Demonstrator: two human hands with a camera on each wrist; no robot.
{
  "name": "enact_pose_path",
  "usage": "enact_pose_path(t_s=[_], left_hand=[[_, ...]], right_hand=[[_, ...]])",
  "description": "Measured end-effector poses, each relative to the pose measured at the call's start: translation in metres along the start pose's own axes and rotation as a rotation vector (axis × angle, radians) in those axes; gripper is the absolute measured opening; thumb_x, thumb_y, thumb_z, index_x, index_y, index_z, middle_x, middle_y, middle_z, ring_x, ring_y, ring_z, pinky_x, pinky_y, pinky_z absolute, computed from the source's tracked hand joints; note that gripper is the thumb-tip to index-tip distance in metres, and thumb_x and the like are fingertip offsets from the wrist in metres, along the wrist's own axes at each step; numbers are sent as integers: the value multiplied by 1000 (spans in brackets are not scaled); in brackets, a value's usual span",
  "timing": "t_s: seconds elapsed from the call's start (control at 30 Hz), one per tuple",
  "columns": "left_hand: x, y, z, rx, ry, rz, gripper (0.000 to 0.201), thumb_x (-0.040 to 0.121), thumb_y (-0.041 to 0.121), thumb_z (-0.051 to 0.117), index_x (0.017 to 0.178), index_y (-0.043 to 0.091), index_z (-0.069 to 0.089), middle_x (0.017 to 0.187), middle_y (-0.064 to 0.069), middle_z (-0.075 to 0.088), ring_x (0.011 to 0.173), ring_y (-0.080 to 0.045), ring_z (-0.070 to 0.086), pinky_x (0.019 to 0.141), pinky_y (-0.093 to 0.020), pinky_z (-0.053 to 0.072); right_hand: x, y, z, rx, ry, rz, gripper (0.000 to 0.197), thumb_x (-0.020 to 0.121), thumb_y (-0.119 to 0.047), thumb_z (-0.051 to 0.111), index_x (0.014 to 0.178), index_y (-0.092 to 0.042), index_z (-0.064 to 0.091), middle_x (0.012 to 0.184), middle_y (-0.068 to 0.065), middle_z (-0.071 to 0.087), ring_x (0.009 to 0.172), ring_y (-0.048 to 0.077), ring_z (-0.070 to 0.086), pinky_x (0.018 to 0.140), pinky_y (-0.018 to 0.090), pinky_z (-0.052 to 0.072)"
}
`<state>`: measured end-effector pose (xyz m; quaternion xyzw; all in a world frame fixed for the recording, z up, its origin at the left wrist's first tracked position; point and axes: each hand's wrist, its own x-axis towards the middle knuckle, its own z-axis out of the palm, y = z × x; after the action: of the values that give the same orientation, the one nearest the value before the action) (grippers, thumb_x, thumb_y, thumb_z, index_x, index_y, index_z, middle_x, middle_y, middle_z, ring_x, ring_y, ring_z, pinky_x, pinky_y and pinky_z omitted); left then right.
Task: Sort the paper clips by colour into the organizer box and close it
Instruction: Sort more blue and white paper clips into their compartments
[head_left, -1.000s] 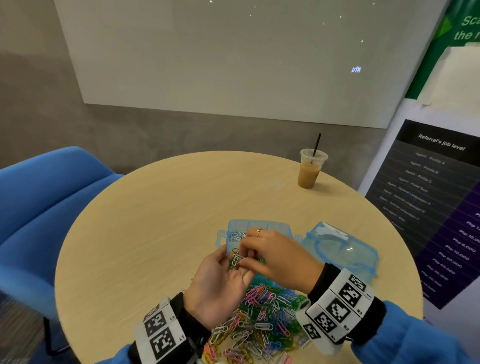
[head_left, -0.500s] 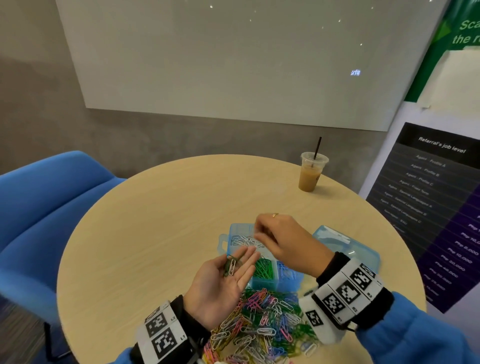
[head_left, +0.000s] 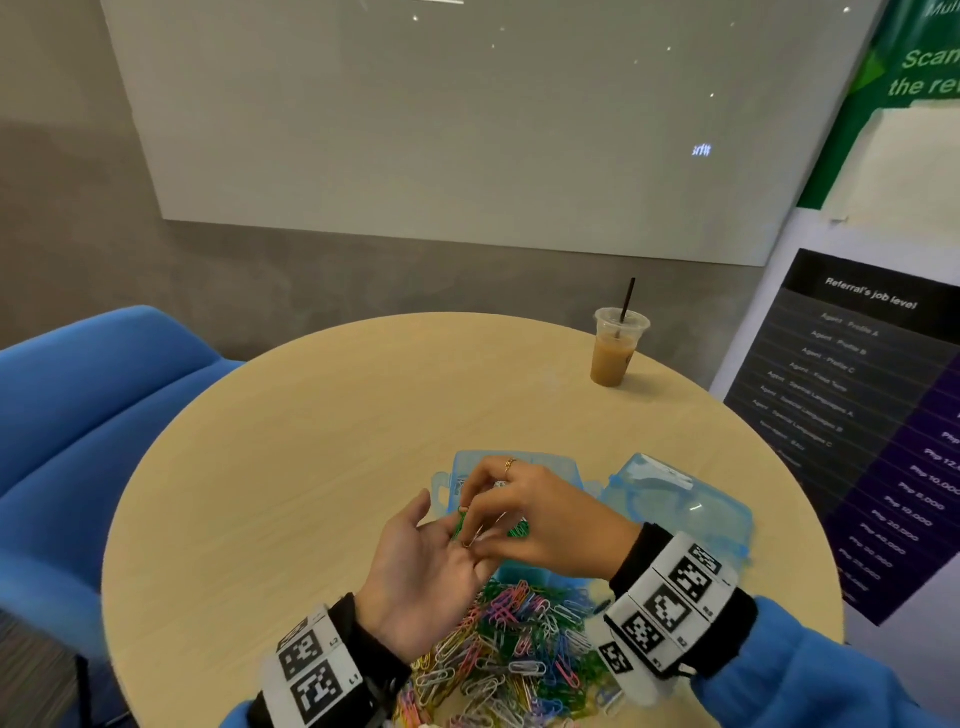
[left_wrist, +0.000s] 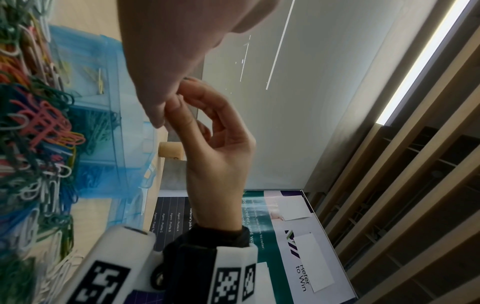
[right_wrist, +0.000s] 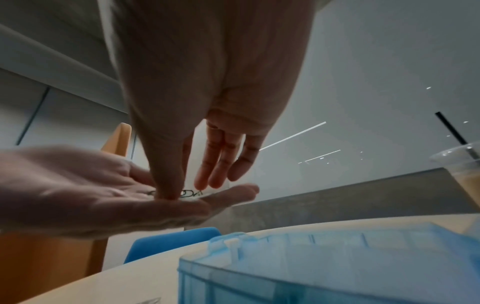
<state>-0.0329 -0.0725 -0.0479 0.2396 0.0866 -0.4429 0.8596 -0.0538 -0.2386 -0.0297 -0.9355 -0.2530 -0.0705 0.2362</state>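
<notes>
My left hand (head_left: 431, 566) lies palm up in front of the open blue organizer box (head_left: 550, 462), with a few paper clips (head_left: 460, 525), green among them, resting on its fingers. My right hand (head_left: 535, 519) reaches over it, thumb and forefinger pinching a clip on the left fingers. In the right wrist view the thumb tip presses the small clips (right_wrist: 187, 193) on the left hand (right_wrist: 103, 195). A mixed pile of coloured clips (head_left: 509, 649) lies near the table's front edge. Box compartments (left_wrist: 103, 123) hold green, blue and yellow clips.
The box's hinged lid (head_left: 675, 509) lies open to the right. An iced coffee cup (head_left: 615, 348) with a straw stands at the table's far right edge. A blue chair (head_left: 93, 415) is to the left. A poster board (head_left: 857, 415) stands right of the round table (head_left: 311, 467).
Half a second ago my right hand was over the box's back compartment; it has come back to the left palm and pinches a clip there. The left hand stays palm up.
</notes>
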Motion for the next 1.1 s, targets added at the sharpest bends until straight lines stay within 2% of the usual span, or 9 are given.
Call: enact_pose_path(t_s=[0.07, 0.2, 0.37, 0.5, 0.63, 0.8, 0.93, 1.03, 1.1], left_hand=[[1, -2, -1, -1, 1, -6, 63, 103, 43, 30, 135, -10, 44, 124, -24, 59, 117, -27, 51, 117, -30, 22], [1, -3, -2, 32, -14, -5, 58, 104, 39, 29, 134, -8, 46, 118, -23, 63, 103, -31, 60, 108, -35, 34], [1, -2, -1, 19, -19, 1, 57, 104, 35, 31, 131, -13, 47, 135, -24, 53, 127, -30, 51, 117, -39, 28], [1, -3, -2, 44, -13, -12, 58, 105, 36, 31, 131, -13, 46, 137, -28, 50, 132, -33, 48, 116, -42, 29], [2, -3, -2, 35, 12, -9, 54, 105, 35, 32, 133, -10, 45, 127, -24, 57, 111, -30, 60, 101, -40, 47], [0, 1, 0, 0, 27, 3, 49, 105, 31, 33, 131, -10, 44, 126, -32, 57, 123, -38, 55, 112, -44, 36], [-1, 4, 2, -14, -9, 3, 49, 105, 30, 31, 129, -10, 45, 125, -31, 58, 123, -36, 56, 93, -50, 50], [-2, 5, 3, -39, -26, 13, 43, 105, 27, 32, 127, -7, 48, 127, -30, 58, 123, -37, 56, 100, -45, 47], [-2, 5, 2, -15, -25, 8, 43, 105, 25, 33, 127, -7, 50, 125, -29, 60, 119, -37, 59, 93, -48, 51]], right_hand=[[-1, 0, 1, -3, -1, 13, 8, 87, -22, 69, 90, -16, 72, 107, -1, 54, 98, 12, 54, 83, 35, 48], [-3, -2, 4, -62, -48, 40, 11, 90, -24, 66, 97, -15, 68, 111, 1, 50, 98, 13, 52, 84, 34, 47], [-6, -2, 2, -12, -3, 54, 15, 94, -18, 60, 103, -8, 66, 106, 3, 53, 92, 15, 56, 84, 34, 48], [-5, -1, -1, -19, -13, 51, 9, 93, -16, 62, 97, -8, 67, 102, 2, 54, 88, 12, 54, 79, 30, 47], [-4, -7, -4, 157, 27, 77, 8, 91, -20, 66, 91, -11, 67, 95, -2, 54, 79, 4, 51, 72, 17, 41], [1, -10, -8, 405, 117, 207, 8, 90, -19, 68, 91, -11, 69, 91, -2, 62, 81, 7, 57, 71, 26, 48], [5, -10, -8, 354, 39, 209, 9, 90, -19, 68, 92, -11, 71, 99, 0, 66, 88, 10, 62, 75, 17, 46], [6, -12, -5, 310, 53, 202, 5, 87, -21, 71, 88, -16, 71, 108, -2, 55, 93, 8, 58, 83, 18, 46], [8, -12, -3, 319, 101, 223, 5, 88, -22, 70, 87, -18, 70, 102, -3, 53, 90, 8, 55, 78, 21, 46]])
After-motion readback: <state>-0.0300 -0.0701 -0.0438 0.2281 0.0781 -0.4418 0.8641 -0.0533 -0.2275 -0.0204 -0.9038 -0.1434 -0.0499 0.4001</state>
